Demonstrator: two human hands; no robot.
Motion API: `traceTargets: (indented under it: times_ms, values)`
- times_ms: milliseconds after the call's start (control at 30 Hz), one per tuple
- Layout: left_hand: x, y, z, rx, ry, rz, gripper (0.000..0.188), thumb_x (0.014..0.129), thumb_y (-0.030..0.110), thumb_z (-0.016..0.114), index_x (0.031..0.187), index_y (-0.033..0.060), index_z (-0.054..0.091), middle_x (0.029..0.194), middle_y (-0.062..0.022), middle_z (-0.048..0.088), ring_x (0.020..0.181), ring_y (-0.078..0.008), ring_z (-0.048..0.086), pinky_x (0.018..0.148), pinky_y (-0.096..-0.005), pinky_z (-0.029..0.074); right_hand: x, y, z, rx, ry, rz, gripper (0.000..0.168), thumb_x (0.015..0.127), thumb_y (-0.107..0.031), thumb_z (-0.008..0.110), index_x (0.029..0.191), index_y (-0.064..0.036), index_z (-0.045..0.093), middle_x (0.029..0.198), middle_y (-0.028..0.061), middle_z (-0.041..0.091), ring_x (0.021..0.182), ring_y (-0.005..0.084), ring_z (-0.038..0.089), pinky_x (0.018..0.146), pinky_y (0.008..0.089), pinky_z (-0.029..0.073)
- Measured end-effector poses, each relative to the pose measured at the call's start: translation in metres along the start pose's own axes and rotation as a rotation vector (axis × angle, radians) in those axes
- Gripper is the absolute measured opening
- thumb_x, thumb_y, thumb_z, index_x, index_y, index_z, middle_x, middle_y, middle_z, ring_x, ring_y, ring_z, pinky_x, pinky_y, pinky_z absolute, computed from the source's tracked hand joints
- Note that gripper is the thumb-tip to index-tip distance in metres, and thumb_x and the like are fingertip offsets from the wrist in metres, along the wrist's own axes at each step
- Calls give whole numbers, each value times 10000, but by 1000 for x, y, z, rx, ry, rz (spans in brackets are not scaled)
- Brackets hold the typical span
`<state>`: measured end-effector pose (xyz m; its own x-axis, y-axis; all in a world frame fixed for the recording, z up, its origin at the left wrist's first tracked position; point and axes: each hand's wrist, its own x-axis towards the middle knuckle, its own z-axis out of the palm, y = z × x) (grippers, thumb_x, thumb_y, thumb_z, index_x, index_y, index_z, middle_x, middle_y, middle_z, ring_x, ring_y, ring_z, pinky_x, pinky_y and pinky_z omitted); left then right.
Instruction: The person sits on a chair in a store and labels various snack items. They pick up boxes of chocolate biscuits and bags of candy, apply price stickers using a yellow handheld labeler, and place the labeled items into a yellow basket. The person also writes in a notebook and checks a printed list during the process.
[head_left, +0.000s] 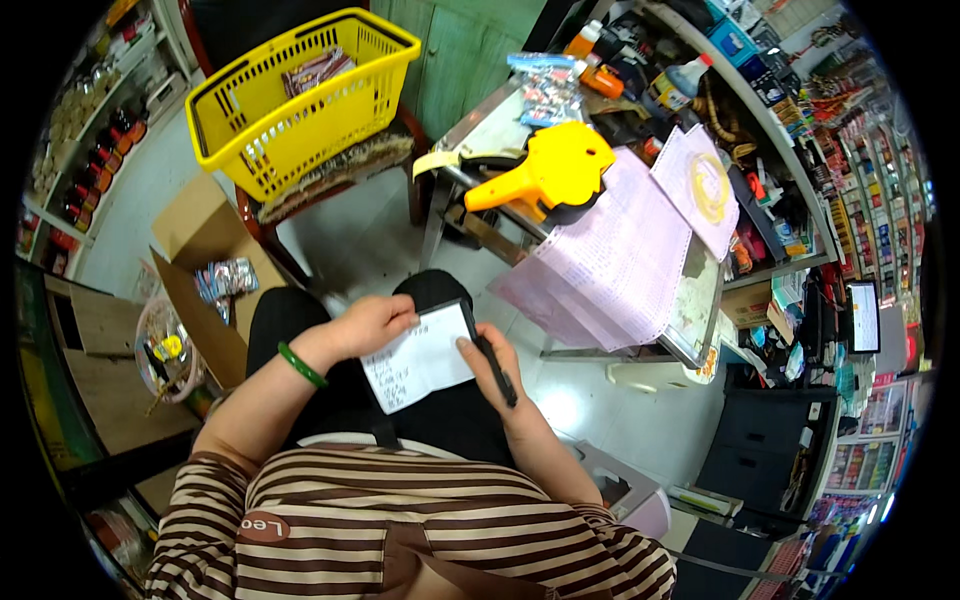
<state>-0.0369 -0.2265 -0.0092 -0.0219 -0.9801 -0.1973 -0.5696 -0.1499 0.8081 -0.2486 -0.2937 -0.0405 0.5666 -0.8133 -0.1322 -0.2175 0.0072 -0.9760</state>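
Note:
My left hand (375, 322) grips the top edge of a sheet of white paper (435, 364) bearing handwriting, held over my lap. At the sheet's other side, my right hand (491, 360) pinches the paper and also holds a slim black object (495, 367), perhaps a pen or a phone seen edge-on; I cannot tell which. Beyond my hands, a yellow tape dispenser (562, 169) lies on printed pink sheets (615, 255) on a metal-edged table. A yellow plastic basket (300, 120) with a few brown packets (319, 71) inside rests on a chair.
An open cardboard box (199, 277) holding shiny packets (229, 277) stands at the left, beside a round pink bin (169, 352). Bottles, a bag of small packets (551, 90) and a roll of tape (709, 187) crowd the table. Stocked shelves line both sides.

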Motion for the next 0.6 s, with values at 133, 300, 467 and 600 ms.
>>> traceTargets:
  times_ms: [133, 300, 467, 600]
  values:
    - [-13, -3, -6, -168, -95, -111, 210, 813, 200, 543, 937, 32, 521, 772, -105, 578, 689, -182, 532, 644, -314, 437, -6, -28, 8, -152, 43, -13, 163, 775, -147, 623, 855, -42, 527, 610, 13, 503, 567, 94, 452, 541, 231, 394]
    - [-24, 8, -16, -379, -116, -225, 433, 731, 90, 616, 1126, 32, 445, 870, -89, 572, 796, -148, 555, 717, -267, 442, -9, -43, 14, -354, 136, -185, 193, 751, -142, 628, 882, -49, 522, 626, 146, 549, 546, 259, 544, 523, 312, 438]
    - [-21, 18, -8, -735, 13, -290, 416, 766, 22, 498, 1165, 102, 410, 862, -80, 542, 649, -166, 573, 493, -277, 499, -12, -70, 27, -537, -87, -537, 375, 683, -190, 684, 989, -45, 521, 853, 143, 578, 752, 298, 564, 633, 357, 457]
    - [-23, 24, -15, -1048, 1, -330, 352, 771, -23, 445, 1106, 85, 443, 922, -65, 529, 718, -159, 585, 570, -271, 507, -13, -86, 24, -589, -150, -658, 520, 648, -217, 711, 1071, -29, 473, 1008, 139, 558, 888, 312, 543, 708, 361, 459]
